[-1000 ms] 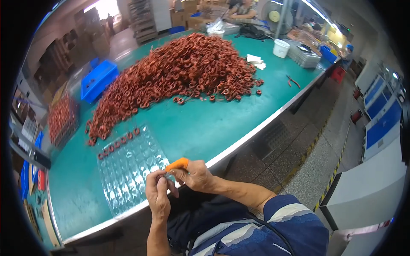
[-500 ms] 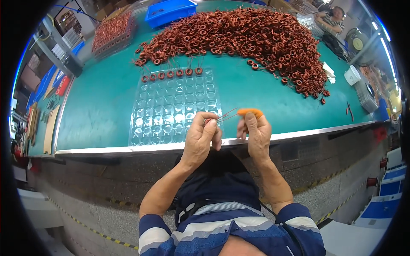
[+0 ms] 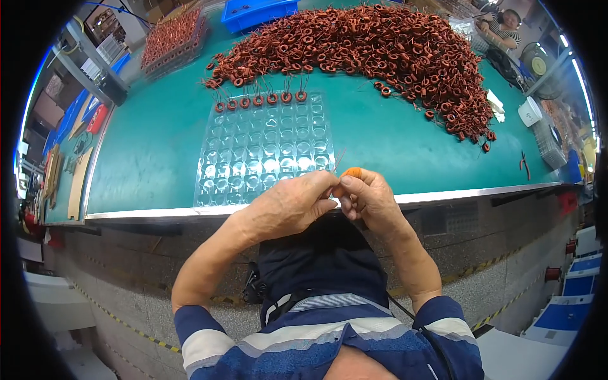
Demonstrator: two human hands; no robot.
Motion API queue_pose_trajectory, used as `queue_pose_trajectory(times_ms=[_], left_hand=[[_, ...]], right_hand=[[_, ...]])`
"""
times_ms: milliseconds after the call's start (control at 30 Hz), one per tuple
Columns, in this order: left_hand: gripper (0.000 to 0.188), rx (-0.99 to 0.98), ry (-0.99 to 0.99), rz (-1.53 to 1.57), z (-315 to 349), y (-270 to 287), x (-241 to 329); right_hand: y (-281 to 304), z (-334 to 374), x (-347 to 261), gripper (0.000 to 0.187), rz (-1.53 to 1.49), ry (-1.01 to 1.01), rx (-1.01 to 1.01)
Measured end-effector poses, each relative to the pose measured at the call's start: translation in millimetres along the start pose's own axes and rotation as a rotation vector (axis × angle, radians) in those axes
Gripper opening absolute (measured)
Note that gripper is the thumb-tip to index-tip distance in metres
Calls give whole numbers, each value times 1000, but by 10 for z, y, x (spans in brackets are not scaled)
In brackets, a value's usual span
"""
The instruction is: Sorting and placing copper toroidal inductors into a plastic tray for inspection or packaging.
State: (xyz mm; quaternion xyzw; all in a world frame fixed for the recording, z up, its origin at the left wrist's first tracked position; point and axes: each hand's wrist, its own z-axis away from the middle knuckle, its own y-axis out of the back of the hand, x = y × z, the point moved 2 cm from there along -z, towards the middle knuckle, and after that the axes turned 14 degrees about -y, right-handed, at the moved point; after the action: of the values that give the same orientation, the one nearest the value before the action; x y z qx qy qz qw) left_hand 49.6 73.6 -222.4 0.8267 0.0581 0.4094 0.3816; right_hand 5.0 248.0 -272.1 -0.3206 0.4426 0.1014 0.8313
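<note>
A green worktable [image 3: 152, 152] fills the upper half of my head view, a red-brown heap of wound ring coils [image 3: 354, 47] banked across its top. At lower centre I have the two hands meeting by the table's near edge. The left hand [image 3: 285, 199] comes in from the left, its fingertips drawn tight around thin reddish wires [image 3: 340, 157]; whatever body they belong to is hidden. Those wires stand up the frame, leaning slightly right. The right hand [image 3: 372, 195], an orange finger cover [image 3: 353, 173] on it, curls in close from the right; I cannot tell whether it grips the wires or only adjoins them. From this joint grip, the clear pocketed tray [image 3: 266, 136] lies up and to the left, nearer the left hand, with seven coils [image 3: 258, 101] along its far row.
</note>
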Motion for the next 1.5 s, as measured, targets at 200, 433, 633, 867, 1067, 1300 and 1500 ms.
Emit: queue_pose_trajectory(times_ms=[200, 433, 633, 867, 1067, 1300, 1500], left_hand=[[32, 12, -25, -214, -13, -122, -24], [27, 472, 46, 754, 6, -424, -66], [29, 556, 11, 930, 56, -457, -114], [24, 613, 206, 860, 86, -482, -155], [20, 723, 203, 942, 154, -566, -250], [20, 671, 245, 609, 186, -503, -271], [25, 592, 240, 398, 171, -368, -296]], right_hand=[[-35, 103, -98, 23, 278, 218, 173], [-43, 202, -165, 20, 264, 395, 243], [-122, 102, -167, 24, 279, 354, 164], [-165, -38, -20, 27, 165, 483, 160], [-116, -83, 14, 28, 273, 420, 287], [-185, -15, 6, 33, 387, 565, 310], [-266, -106, -263, 21, 413, 338, 131]])
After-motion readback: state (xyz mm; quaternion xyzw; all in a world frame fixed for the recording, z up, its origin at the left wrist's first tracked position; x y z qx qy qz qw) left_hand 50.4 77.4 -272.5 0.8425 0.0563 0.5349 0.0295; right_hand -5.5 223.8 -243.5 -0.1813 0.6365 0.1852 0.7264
